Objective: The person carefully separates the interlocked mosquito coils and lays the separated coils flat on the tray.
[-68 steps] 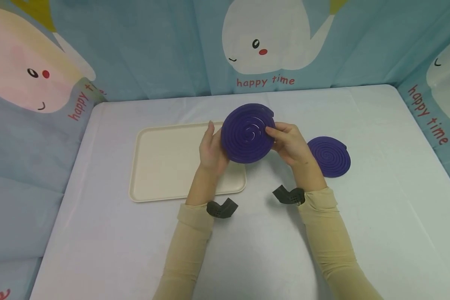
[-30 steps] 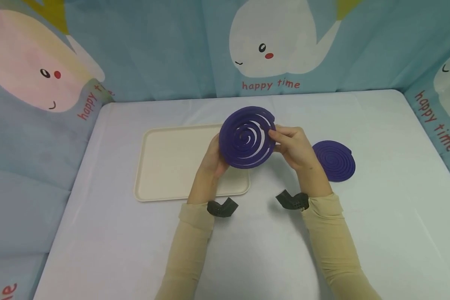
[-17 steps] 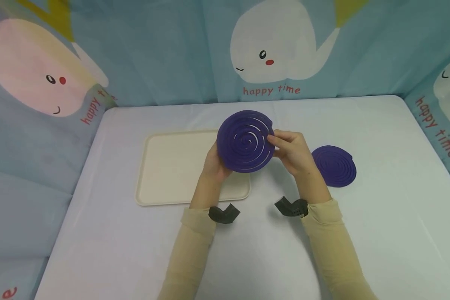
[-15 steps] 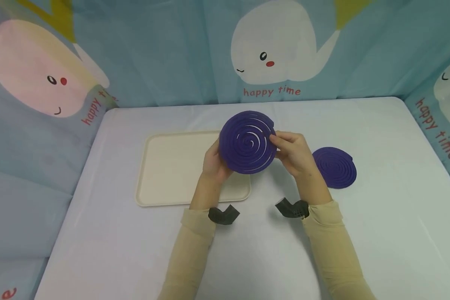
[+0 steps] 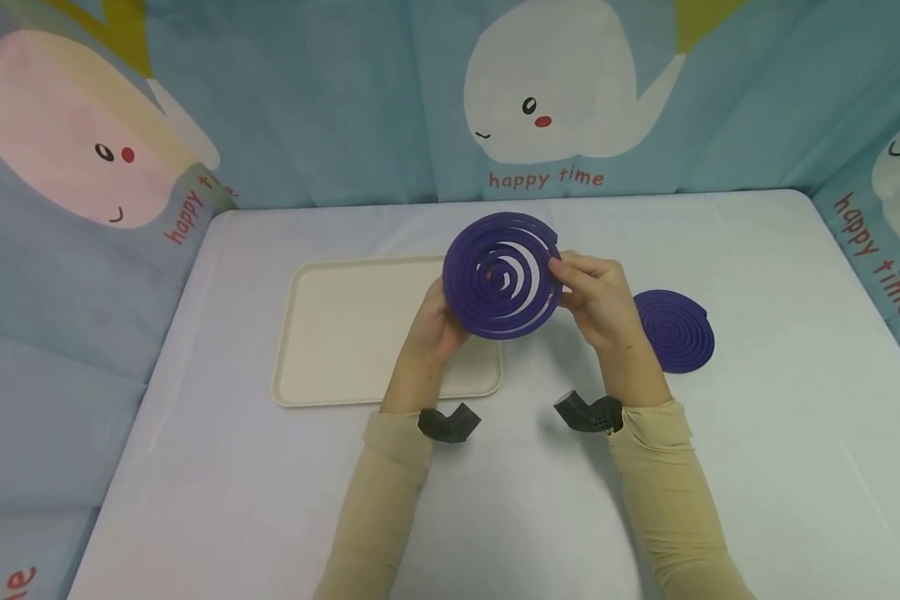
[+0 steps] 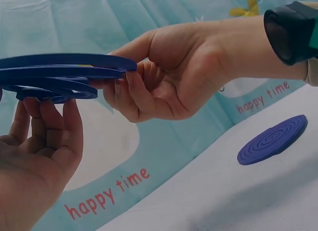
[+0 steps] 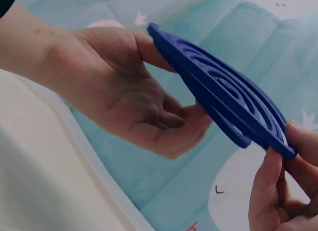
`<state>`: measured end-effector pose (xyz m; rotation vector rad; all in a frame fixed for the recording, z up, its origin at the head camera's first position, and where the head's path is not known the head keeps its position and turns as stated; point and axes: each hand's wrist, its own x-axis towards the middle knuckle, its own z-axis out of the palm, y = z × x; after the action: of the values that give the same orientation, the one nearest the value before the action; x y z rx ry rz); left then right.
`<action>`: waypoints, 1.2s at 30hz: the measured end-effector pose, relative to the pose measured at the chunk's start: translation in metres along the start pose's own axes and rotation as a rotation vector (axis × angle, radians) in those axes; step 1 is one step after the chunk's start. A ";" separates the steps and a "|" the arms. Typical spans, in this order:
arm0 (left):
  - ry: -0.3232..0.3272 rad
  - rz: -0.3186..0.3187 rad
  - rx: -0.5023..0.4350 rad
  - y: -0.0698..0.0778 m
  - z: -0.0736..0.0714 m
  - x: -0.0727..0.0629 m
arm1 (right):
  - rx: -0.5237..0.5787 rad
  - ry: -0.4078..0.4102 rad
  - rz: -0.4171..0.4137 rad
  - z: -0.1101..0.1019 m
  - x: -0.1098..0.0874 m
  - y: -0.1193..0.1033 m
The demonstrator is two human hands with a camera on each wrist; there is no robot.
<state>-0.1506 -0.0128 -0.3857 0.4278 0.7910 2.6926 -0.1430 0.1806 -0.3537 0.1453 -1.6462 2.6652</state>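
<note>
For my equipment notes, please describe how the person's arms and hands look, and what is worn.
Both arms wear plain beige fabric sleeves with turned-up cuffs. Each wrist has a black, angled camera; the right one shows small holes. The left hand and right hand wear no gloves.

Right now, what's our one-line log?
left grip: under held purple spiral disc; right grip: pinching its rim; second purple spiral disc: on white table

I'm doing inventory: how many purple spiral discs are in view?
2. The raised disc is held by the left hand and right hand; the resting disc lies on the table, farther right. Any beneath that one would be hidden.
</note>
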 end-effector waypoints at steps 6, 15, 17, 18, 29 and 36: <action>0.045 0.004 0.011 0.001 0.000 0.000 | -0.039 0.061 -0.036 0.007 0.000 -0.003; 0.050 -0.019 0.019 0.001 0.001 0.002 | 0.001 0.068 -0.114 0.010 -0.003 -0.008; 0.040 -0.028 0.021 0.001 0.001 0.001 | -0.018 0.065 -0.113 0.010 -0.003 -0.008; 0.024 -0.033 0.019 0.002 0.002 0.001 | -0.033 0.068 -0.111 0.010 -0.003 -0.007; -0.097 -0.047 -0.062 0.004 0.002 -0.003 | -0.133 -0.045 0.087 0.003 -0.002 -0.005; -0.135 -0.077 -0.153 0.004 0.001 0.001 | -0.141 -0.069 0.109 0.003 -0.002 -0.003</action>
<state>-0.1520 -0.0152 -0.3828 0.5243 0.5480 2.5975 -0.1409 0.1793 -0.3501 0.1520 -1.9086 2.6356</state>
